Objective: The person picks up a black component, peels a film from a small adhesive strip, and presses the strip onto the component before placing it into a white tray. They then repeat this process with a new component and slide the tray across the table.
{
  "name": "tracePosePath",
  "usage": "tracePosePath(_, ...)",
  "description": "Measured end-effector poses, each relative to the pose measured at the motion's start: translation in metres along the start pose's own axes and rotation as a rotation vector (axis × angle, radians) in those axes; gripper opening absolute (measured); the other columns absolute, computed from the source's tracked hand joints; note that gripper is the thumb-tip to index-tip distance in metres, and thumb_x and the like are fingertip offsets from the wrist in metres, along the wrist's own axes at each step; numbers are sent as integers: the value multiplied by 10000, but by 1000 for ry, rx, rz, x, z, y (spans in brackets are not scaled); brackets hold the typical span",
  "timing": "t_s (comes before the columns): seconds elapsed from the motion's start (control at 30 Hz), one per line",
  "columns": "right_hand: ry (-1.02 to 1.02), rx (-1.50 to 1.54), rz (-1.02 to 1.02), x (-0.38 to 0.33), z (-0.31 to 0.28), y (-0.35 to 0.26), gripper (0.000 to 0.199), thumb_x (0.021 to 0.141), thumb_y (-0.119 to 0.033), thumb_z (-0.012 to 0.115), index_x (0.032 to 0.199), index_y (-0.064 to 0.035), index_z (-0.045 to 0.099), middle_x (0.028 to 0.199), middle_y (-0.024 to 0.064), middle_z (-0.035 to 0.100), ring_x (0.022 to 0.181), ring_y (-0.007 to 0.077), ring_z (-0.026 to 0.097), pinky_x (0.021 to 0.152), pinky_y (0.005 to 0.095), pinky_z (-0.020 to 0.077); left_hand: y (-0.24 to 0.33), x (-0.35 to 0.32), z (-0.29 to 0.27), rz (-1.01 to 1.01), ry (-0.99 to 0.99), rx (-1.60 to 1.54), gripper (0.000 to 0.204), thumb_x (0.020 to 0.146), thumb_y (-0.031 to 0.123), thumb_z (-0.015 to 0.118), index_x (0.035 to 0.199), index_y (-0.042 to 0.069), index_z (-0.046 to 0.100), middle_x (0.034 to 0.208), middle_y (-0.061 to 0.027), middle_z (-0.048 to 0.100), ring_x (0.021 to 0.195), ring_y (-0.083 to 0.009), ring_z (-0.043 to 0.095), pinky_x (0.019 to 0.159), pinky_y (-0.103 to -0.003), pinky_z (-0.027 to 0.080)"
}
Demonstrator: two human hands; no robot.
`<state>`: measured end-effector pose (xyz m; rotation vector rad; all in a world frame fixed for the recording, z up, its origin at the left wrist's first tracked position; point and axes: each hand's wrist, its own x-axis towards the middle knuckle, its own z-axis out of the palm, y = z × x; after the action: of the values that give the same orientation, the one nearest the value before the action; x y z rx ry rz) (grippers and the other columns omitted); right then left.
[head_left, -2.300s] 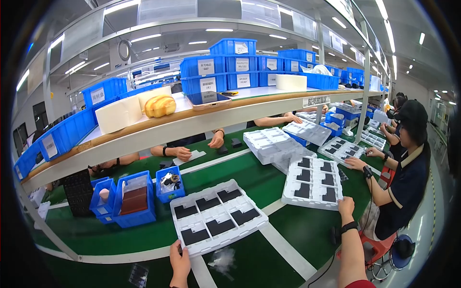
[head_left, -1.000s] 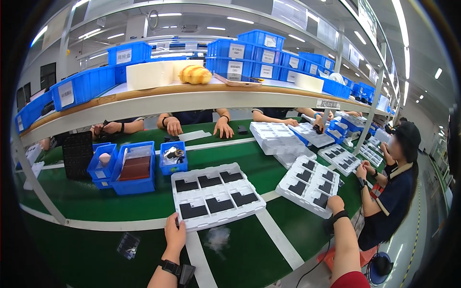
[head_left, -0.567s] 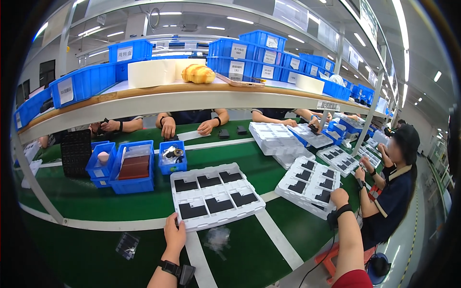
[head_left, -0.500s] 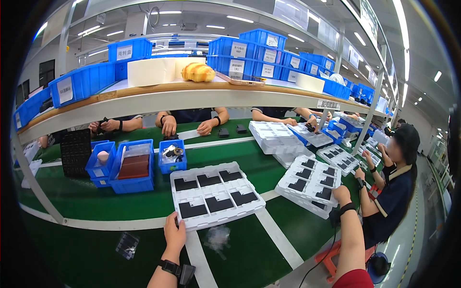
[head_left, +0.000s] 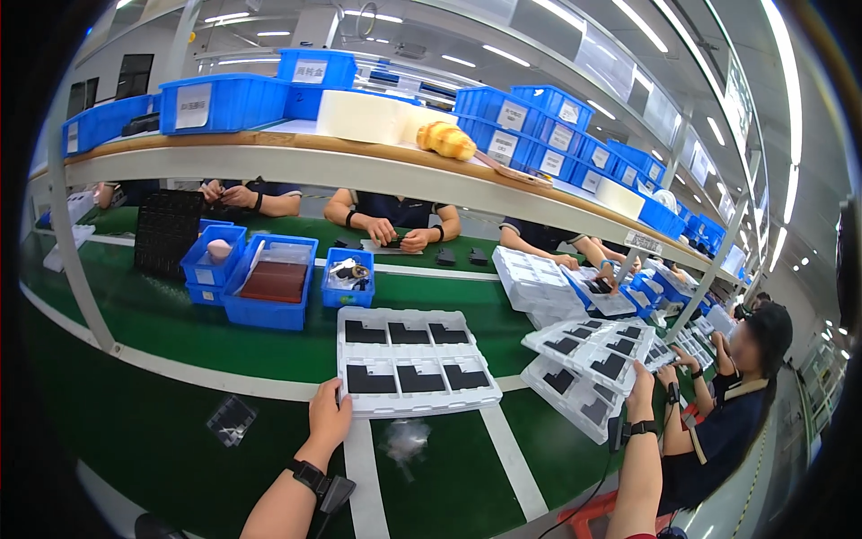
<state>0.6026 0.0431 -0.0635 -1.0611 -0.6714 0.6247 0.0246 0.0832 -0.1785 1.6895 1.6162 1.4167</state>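
While the left hand [head_left: 329, 418] grips the near-left corner of a white tray stack [head_left: 411, 361], its long axis running left to right, the right hand [head_left: 641, 382] clasps a second tray stack [head_left: 596, 370] angled far-right, both on the green workbench [head_left: 162, 332] beneath shelved blue bins [head_left: 235, 101].

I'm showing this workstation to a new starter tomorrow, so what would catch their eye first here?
Most striking are the white trays of black parts: one stack sits at centre on the green table, its near-left corner touched by the left hand. A second tray stack lies to the right under the right hand. Behind them stand blue bins, and a long shelf overhead carries more blue bins.
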Motion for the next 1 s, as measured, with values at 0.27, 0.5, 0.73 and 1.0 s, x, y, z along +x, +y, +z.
tracePosePath(0.27, -86, 235, -116, -62, 102, 11, 66, 802, -36, 516, 860, -6, 522, 840, 94, 578, 771, 192, 589, 688, 305, 483, 3, -1, 1, 18, 23, 38, 361, 750, 134, 552, 1080, 3, 485, 1078, -166, 528, 992, -334, 506, 869, -398, 380)
tracePosePath(0.5, -252, 464, 81, -143, 206, 50, 163, 818, -13, 504, 978, 13, 488, 948, 113, 561, 880, 214, 570, 802, 353, 467, 8, 0, 4, 174, 81, 181, 419, 780, 81, 517, 1181, 9, 418, 1274, -203, 401, 1117, -353, 446, 924, -383, 365)
tracePosePath(0.73, -291, 530, 167, -202, 266, 102, 196, 824, 21, 504, 1017, -6, 489, 1005, 92, 549, 912, 172, 544, 817, 302, 439, 6, 2, 5, 173, -62, 27, 342, 821, 81, 450, 1158, 28, 475, 1265, -149, 437, 1144, -311, 423, 945, -399, 330)
tracePosePath(1.0, -256, 346, 270, -244, 274, 139, 215, 838, -4, 503, 1047, 21, 459, 1032, 123, 547, 931, 217, 550, 826, 345, 458, 1, -1, 8, 175, -89, 7, 350, 842, 114, 445, 1183, 33, 456, 1284, -135, 422, 1166, -288, 408, 973, -417, 298)
